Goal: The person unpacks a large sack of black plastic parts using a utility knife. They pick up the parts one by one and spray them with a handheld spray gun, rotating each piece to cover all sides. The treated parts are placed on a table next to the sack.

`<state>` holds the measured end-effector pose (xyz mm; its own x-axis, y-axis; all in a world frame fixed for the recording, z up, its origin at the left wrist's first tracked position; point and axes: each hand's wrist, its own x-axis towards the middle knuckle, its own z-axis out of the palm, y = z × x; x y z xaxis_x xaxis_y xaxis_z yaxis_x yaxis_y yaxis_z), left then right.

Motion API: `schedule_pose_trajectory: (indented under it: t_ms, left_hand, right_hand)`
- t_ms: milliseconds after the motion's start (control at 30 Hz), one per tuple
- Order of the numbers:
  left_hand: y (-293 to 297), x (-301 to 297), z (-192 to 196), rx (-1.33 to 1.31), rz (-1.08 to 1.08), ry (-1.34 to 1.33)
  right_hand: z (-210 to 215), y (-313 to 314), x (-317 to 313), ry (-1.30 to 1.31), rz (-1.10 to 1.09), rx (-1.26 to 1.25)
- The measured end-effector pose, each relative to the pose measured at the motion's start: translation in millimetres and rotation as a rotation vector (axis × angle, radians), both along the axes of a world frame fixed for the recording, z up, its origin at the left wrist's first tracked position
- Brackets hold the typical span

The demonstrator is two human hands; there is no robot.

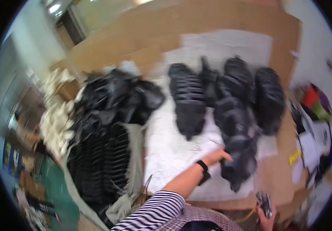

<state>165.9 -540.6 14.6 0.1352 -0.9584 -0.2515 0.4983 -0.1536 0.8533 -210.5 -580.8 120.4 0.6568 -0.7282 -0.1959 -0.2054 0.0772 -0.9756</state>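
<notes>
My left hand point(216, 156) reaches in from the lower edge, a black band on its wrist. Its fingers are closed at the left side of a black moulded piece point(238, 163), which is blurred and lies nearest me on the white sheet. Low at the right, my right hand point(267, 222) grips a silver hand tool point(264, 203); a thin yellow hose point(247, 216) runs beside it. Beyond my left hand lie more black pieces: a ridged one point(187, 98) to the left, and another point(269, 100) to the right.
On the left, a heap of crumpled black pieces point(115, 96) lies above a pale woven sack point(136, 154) filled with ridged black pieces. Cream-coloured material point(56, 123) is piled beyond. Brown cardboard point(135, 34) covers the table under the white sheet point(166, 161). Clutter point(314, 134) stands at right.
</notes>
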Motion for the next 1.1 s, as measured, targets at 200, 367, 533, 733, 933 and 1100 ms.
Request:
schedule_pose_trajectory:
  t_ms: [200, 367, 533, 733, 933, 1100]
  left_hand:
    - [131, 30, 99, -0.165, 0.282, -0.532]
    - [287, 171, 281, -0.344, 0.949, -0.658]
    - [387, 270, 296, -0.457, 1.573, -0.459]
    - [374, 265, 107, -0.069, 1.281, -0.166]
    - [242, 244, 41, 0.263, 0.965, -0.146]
    - [154, 256, 35, 0.223, 0.839, -0.469]
  right_hand:
    - [-20, 21, 49, 0.178, 0.226, -0.057]
    - [-13, 45, 102, 0.190, 0.269, -0.252]
    - [19, 59, 150, -0.108, 0.358, -0.203]
    - [71, 112, 144, -0.094, 0.260, -0.182]
    - [60, 142, 124, 0.024, 0.071, 0.012]
    - [107, 161, 144, -0.205, -0.076, -0.102]
